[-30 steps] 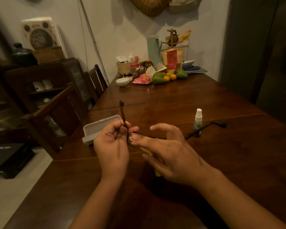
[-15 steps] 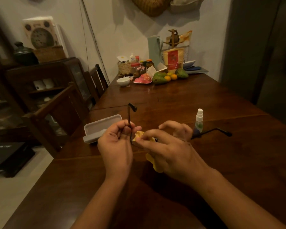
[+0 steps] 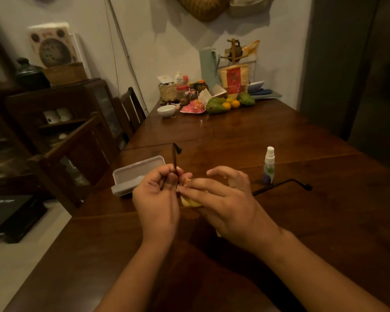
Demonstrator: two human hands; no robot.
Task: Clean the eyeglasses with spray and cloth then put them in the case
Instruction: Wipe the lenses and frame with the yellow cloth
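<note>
The case (image 3: pixel 137 174) lies on the table (image 3: pixel 234 140) at about ten o'clock from my hands. It is near them but not touching, and it looks open to me, ready for later.

My left hand (image 3: pixel 155 199) is closed on the eyeglasses (image 3: pixel 173 163), fingers and thumb curled round the frame near one hinge. That temple stands up towards twelve o'clock. I judge this the right place to hold them: on the frame, so I leave no new prints on the glass, and close to the lens, so the rubbing does not strain the hinge. The lenses themselves are hidden between my hands.

The yellow cloth (image 3: pixel 189 202) shows just beside my left thumb. My right hand (image 3: pixel 225 203) pinches it with thumb and forefinger, and the other fingers are loosely curled above. I take this as the wiping step, about midway through the task. To do it well I should keep cloth on both faces of the lens, press lightly, work in small circles out to the rim, then shift my grip and do the other lens.

The second temple reaches out towards three o'clock, low over the table. The spray bottle (image 3: pixel 269 165) stands upright at two o'clock, just behind that temple. If I turn the frame, I should lift it first, or the temple may knock the bottle over.
</note>
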